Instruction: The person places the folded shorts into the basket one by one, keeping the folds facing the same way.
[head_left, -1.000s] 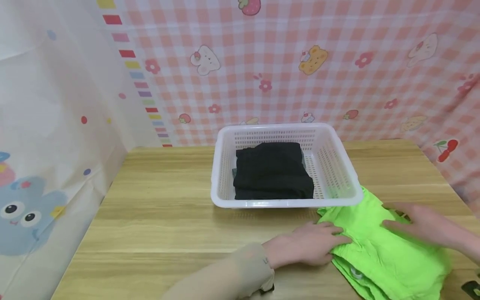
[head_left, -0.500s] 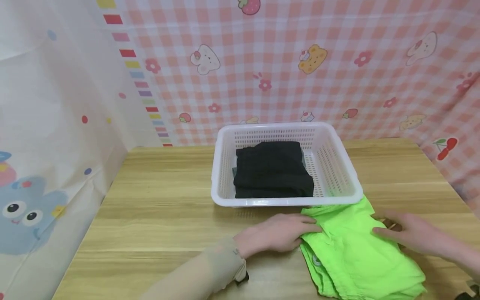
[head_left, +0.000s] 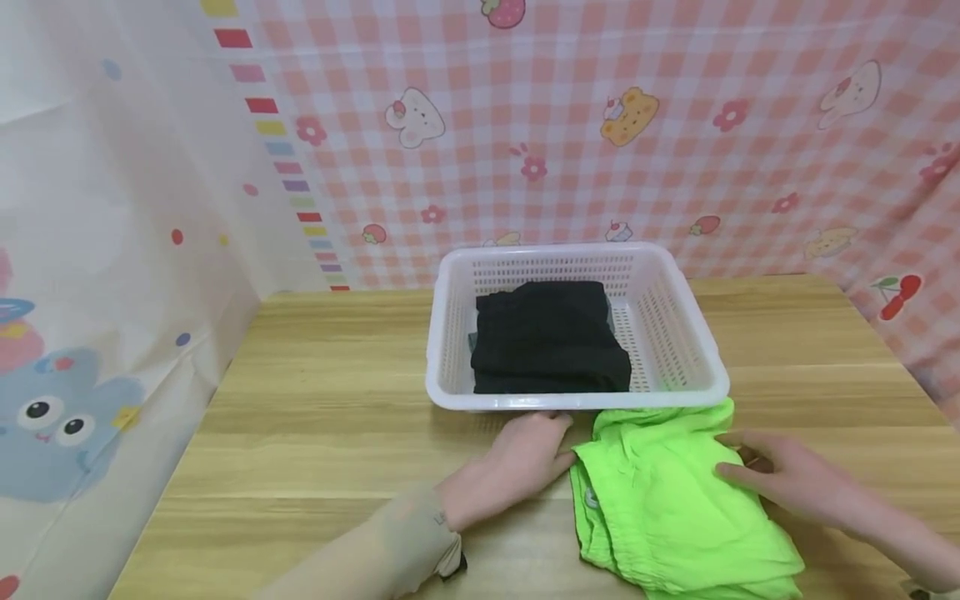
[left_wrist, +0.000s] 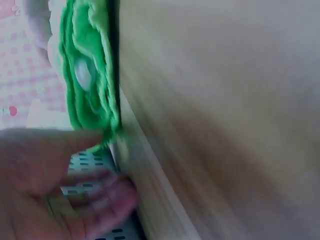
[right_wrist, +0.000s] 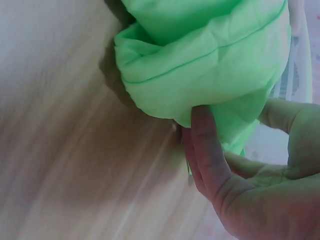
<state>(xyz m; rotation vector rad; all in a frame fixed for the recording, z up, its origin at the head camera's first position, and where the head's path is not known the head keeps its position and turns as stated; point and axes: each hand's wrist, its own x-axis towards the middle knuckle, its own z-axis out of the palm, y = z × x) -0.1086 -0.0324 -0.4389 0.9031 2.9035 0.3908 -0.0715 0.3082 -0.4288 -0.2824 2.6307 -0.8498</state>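
Folded neon-green shorts (head_left: 675, 508) lie on the table in front of the basket, with a gathered waistband on the left side and something small and white inside the folds. My left hand (head_left: 506, 467) is at their left edge, the thumb at the fabric and the other fingers loosely bent near the basket's front. My right hand (head_left: 795, 479) rests at the right side. In the right wrist view, its fingers (right_wrist: 207, 145) touch the lower fold of the cloth, and the thumb stands apart from them.
A white perforated basket (head_left: 577, 402) stands at the back of the wooden table (head_left: 322, 408). Folded black clothing (head_left: 551, 337) lies inside it, over a greyish-green piece that barely shows. A pink checked curtain (head_left: 480, 167) hangs behind.
The green shorts have slid left along the table, in front of the basket. Both hands have moved left with them, and my left hand has come off the top of the waistband to its edge.
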